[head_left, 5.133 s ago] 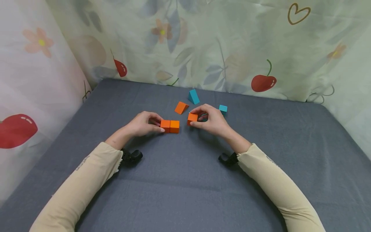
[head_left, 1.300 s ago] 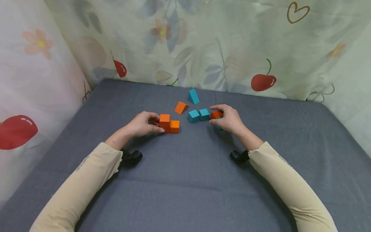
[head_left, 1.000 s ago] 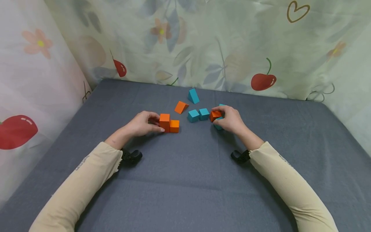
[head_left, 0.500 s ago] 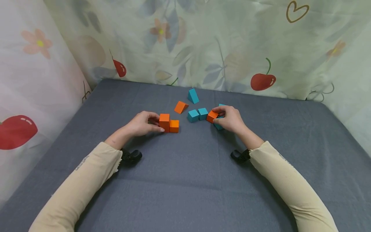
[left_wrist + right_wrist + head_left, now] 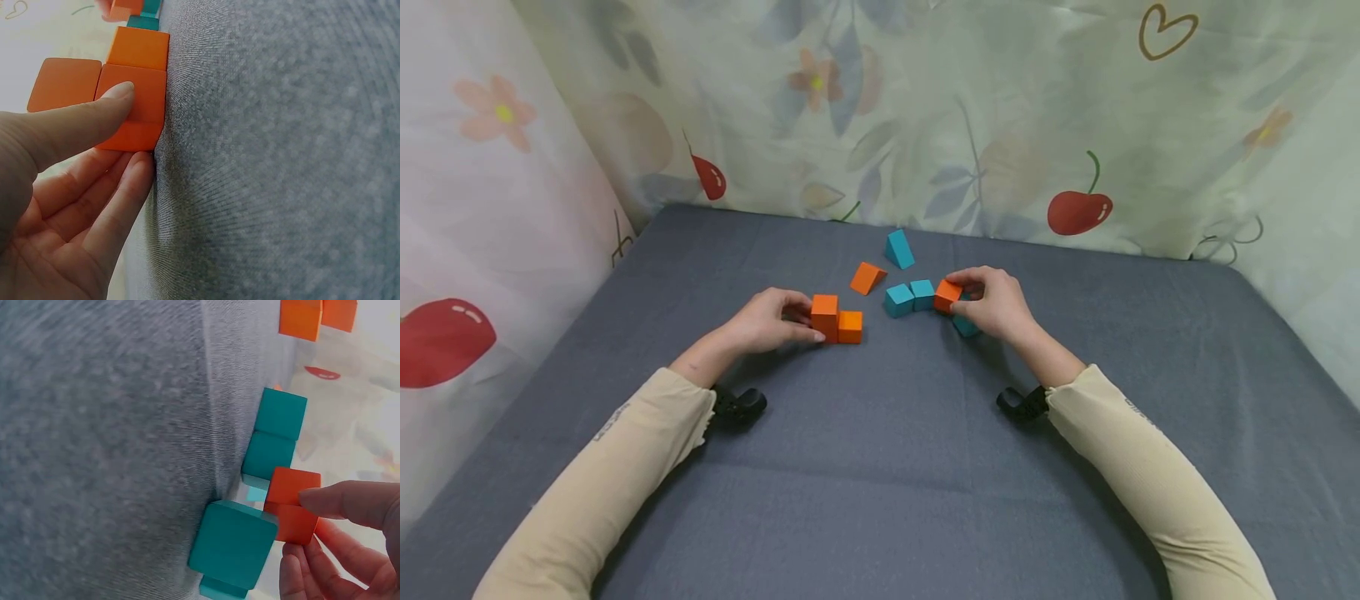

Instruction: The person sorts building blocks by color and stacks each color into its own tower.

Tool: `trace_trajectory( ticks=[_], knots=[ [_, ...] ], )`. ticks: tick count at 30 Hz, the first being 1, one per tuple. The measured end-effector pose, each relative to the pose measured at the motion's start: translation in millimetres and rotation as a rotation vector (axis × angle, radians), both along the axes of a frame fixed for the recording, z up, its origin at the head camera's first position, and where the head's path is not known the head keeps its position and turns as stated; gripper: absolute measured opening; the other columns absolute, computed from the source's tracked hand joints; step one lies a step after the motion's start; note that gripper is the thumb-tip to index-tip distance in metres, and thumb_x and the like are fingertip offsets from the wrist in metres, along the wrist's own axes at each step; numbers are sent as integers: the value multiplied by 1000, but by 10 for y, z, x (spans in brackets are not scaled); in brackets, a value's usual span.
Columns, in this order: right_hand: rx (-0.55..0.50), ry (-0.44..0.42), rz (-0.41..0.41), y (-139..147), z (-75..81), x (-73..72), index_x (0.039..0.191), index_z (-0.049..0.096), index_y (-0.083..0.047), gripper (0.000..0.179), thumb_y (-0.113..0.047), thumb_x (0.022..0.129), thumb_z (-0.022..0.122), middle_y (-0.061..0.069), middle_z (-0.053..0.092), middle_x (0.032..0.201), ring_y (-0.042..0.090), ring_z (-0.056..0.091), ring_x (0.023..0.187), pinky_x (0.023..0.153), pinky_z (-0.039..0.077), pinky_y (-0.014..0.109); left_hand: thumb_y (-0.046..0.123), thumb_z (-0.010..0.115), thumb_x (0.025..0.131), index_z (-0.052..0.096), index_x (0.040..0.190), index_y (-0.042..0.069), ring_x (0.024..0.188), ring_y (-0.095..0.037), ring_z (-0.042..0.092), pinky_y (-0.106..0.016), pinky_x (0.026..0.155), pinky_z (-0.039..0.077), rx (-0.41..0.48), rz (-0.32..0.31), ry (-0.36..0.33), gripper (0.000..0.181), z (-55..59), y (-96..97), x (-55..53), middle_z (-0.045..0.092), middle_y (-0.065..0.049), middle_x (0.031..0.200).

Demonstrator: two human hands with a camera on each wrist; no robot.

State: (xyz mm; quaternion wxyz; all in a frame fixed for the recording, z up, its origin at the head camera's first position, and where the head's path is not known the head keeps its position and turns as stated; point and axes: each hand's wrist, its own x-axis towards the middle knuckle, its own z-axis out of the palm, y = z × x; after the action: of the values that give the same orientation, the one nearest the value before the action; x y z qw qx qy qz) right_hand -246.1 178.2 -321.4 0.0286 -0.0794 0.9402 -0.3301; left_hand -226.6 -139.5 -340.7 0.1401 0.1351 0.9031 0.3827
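In the head view, my left hand holds the lower cube of a two-high orange stack. Its thumb presses that lower orange cube, with fingers at the opposite side. The upper orange cube sits on top, and another orange cube stands against the stack's right side. My right hand pinches a further orange block between thumb and fingers. That block is held off the cloth, beside two blue cubes, one left and one right. A nearer blue cube stands below the right hand.
Behind the cubes lie an orange triangular block and a blue triangular block. Another blue piece shows partly behind the nearer blue cube. Grey cloth covers the table, and a patterned curtain hangs behind it.
Earlier the right hand held an orange cube that now tops the left stack. It has since gripped another orange block on the right and brought it leftward toward the blue cubes. Left hand stays put.
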Motion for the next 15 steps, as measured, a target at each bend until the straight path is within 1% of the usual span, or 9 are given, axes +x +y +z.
trace_trajectory(
  ticks=[6, 15],
  knots=[
    [-19, 10, 11, -7, 59, 28, 130, 60, -7, 43, -7, 88, 65, 17, 57, 128, 33, 57, 105, 90, 49, 43, 17, 72, 86, 59, 124, 0, 110, -28, 57, -43, 96, 47, 1, 0, 0, 43, 8, 0, 4, 61, -16, 122],
    [-31, 36, 48, -51, 132, 55, 129, 60, -5, 41, -8, 88, 65, 17, 58, 127, 34, 56, 108, 93, 48, 44, 18, 73, 86, 60, 123, 0, 109, -28, 58, -43, 95, 48, 4, 1, 12, 42, -9, 0, 2, 62, -16, 121]
  ],
)
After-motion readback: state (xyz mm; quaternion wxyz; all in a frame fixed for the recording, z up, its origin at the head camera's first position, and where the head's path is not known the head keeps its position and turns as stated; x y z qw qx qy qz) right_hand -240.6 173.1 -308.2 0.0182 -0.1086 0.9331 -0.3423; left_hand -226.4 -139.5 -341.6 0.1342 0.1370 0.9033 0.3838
